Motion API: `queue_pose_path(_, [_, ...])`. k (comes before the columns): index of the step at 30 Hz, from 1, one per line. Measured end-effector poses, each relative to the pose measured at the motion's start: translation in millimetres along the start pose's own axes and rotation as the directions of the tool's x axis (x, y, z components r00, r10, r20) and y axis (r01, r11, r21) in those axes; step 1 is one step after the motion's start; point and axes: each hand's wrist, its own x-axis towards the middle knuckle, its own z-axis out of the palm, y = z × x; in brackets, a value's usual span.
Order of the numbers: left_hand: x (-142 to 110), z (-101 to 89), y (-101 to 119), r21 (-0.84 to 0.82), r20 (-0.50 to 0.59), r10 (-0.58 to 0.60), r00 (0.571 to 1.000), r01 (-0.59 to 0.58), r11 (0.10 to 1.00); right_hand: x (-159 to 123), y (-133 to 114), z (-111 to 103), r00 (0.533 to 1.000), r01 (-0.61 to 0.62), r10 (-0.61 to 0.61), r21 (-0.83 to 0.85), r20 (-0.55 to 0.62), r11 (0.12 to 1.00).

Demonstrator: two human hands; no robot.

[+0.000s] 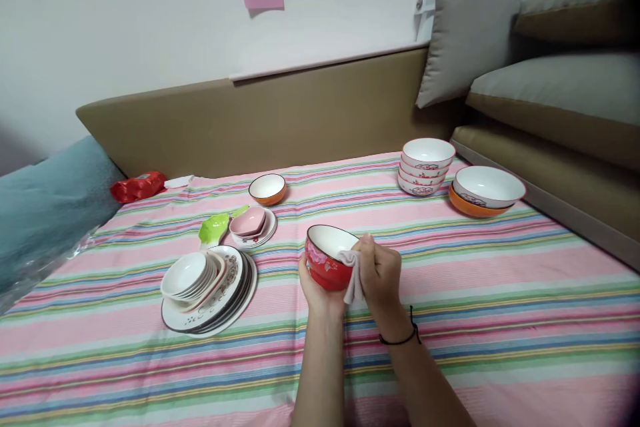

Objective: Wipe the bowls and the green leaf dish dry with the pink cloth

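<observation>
A red bowl (327, 271) with pink flowers and a white inside is held up, tilted, above the striped cloth. My left hand (320, 297) cups it from below and the left side, its fingers partly hidden behind the bowl. Against the bowl's right rim my right hand (379, 273) pinches a pale grey cloth (354, 280), which drapes down over the outer wall. A black cord circles my right wrist.
Stacked plates and small white bowls (186, 275) stand at left, near a green leaf-shaped dish (214, 229) and a pink bowl (249, 221). Behind is an orange bowl (268, 199). White bowls (424, 177) are stacked at right, beside a larger bowl (489, 188). Cushions (555, 90) border the right.
</observation>
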Motion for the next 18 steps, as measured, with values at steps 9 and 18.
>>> queue_pose_path(9, [4.5,-0.9,-0.2,0.039,0.105,0.099,0.989,-0.104,0.994,-0.8,-26.2,12.0,0.957,-0.226,0.263,0.252,-0.126,0.941])
queue_pose_path(18, [14.0,-3.5,24.5,0.096,0.120,-0.014,0.993,0.002,0.995,25.7,-40.2,-21.2,0.931,-0.265,0.336,0.370,-0.142,0.891])
